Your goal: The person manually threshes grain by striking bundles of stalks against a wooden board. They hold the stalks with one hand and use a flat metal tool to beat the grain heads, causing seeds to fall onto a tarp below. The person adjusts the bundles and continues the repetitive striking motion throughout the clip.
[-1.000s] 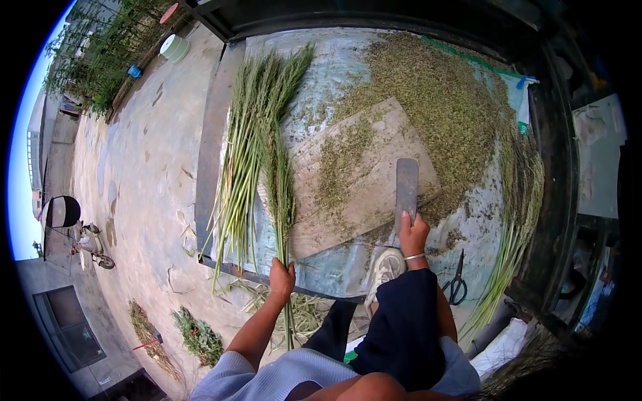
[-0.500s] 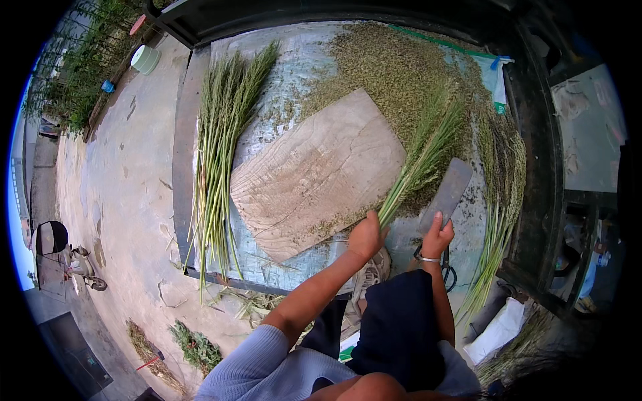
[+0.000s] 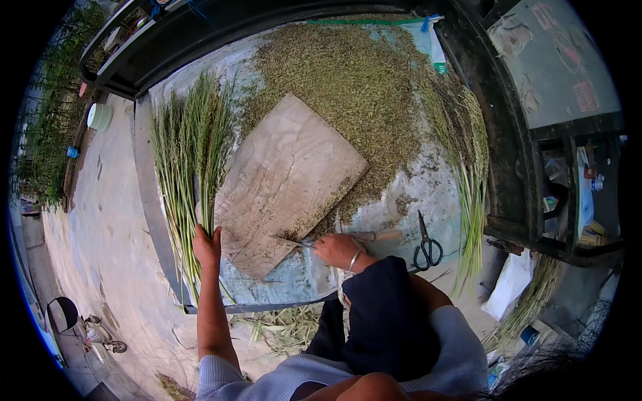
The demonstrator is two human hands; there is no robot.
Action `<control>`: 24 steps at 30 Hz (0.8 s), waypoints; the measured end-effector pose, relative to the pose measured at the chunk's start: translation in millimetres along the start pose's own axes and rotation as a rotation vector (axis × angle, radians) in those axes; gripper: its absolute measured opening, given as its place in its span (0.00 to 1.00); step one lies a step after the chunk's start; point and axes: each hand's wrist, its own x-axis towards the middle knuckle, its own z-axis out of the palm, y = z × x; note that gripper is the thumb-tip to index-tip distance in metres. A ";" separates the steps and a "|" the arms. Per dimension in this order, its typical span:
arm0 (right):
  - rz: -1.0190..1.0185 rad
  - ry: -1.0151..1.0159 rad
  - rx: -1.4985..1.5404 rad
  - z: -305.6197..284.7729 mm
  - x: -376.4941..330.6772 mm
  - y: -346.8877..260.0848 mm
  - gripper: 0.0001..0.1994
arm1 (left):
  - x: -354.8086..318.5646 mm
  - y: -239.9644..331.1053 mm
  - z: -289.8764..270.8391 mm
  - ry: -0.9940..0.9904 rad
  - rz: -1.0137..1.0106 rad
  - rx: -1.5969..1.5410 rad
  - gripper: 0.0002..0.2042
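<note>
At the left side of the sheet, my left hand (image 3: 207,246) is closed around the lower stems of a bunch of green seed-headed stalks (image 3: 211,147). This bunch lies against another pile of green stalks (image 3: 172,174). My right hand (image 3: 336,250) is closed on a broad-bladed knife (image 3: 291,241), its blade seen nearly edge-on over the near edge of a worn wooden board (image 3: 287,174). A wooden handle (image 3: 386,234) shows just beyond my right hand; whether it belongs to that knife, I cannot tell. Black-handled scissors (image 3: 426,250) rest to the right.
Loose seeds (image 3: 334,80) spread thickly behind the board on a pale plastic sheet (image 3: 428,194). Stalks with darker heads (image 3: 471,180) lie at the right, beside a dark frame (image 3: 501,160). Cut stems (image 3: 287,327) litter the ground near my legs.
My left hand has carried the green bunch from the board's right side over to the left pile. My right hand has moved left with the knife, turning its blade edge-on. The view has shifted.
</note>
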 end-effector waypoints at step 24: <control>0.460 0.482 0.175 -61.9 -8.0 36.7 0.13 | 48.9 -68.5 24.0 0.161 -0.317 0.260 0.30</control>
